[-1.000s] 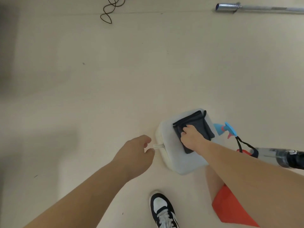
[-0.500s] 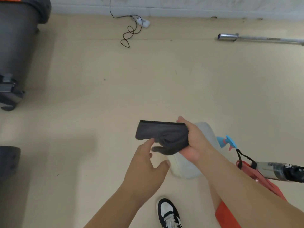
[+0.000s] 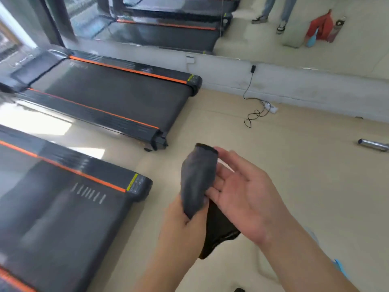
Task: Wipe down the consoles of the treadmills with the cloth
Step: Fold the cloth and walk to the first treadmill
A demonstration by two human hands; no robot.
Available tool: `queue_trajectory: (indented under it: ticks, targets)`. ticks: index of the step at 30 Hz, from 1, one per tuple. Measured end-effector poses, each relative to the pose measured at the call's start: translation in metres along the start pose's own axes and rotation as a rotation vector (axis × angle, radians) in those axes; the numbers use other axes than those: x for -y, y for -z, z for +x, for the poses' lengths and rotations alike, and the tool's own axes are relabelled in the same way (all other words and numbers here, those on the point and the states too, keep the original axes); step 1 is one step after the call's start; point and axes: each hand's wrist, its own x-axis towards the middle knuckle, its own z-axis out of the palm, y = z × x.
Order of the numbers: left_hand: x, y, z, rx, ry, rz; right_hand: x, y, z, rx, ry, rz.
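Holding a dark grey cloth (image 3: pixel 197 182) between both hands, the person stands on a beige floor (image 3: pixel 294 144) beside two treadmills. The left hand (image 3: pixel 185 226) is closed around the lower part of the cloth, thumb and fingers pinching it so that the upper part rises as a folded, slightly rounded flap. The right hand (image 3: pixel 242 192) is open, palm turned up and toward the left, its fingers spread and resting against the right side of the cloth; a darker fold of the same cloth hangs down below the two hands.

The nearer treadmill (image 3: pixel 63 207) fills the lower left, its black belt edged by an orange stripe, with a yellow-green label at its rear corner. The farther treadmill (image 3: pixel 113 95) lies beyond it, parallel, with the same orange trim. Only the decks show; no console is in view, and motion blur softens the near belt.

Along the far wall runs a mirror (image 3: pixel 263 39) above a pale ledge. It reflects more treadmill decks, a standing person's legs and shoes, and something red and blue. A black cable (image 3: pixel 251 114) drops from a wall socket and coils on the floor next to a white power strip (image 3: pixel 270 107). At the right edge lies the end of a chrome barbell (image 3: pixel 372 145).
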Motion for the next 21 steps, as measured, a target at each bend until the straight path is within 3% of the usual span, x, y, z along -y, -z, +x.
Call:
queue_trajectory:
  ticks: [5, 10, 13, 17, 21]
  targets:
    - [-0.072, 0.070, -0.069, -0.241, 0.018, -0.227, -0.009, -0.101, -0.035, 0.230, -0.008, -0.318]
    - [-0.091, 0.138, -0.146, -0.483, 0.120, -0.547, -0.054, -0.171, -0.084, 0.294, 0.118, -0.975]
    - [-0.075, 0.187, -0.204, -0.626, 0.160, -0.738, -0.098, -0.199, -0.120, 0.436, -0.028, -1.212]
    - [-0.050, 0.259, -0.300, -0.639, 0.100, -0.859, -0.176, -0.238, -0.176, 0.783, -0.312, -1.325]
    - [-0.016, 0.326, -0.392, -0.747, 0.092, -0.924, -0.279, -0.278, -0.233, 0.923, -0.365, -1.388]
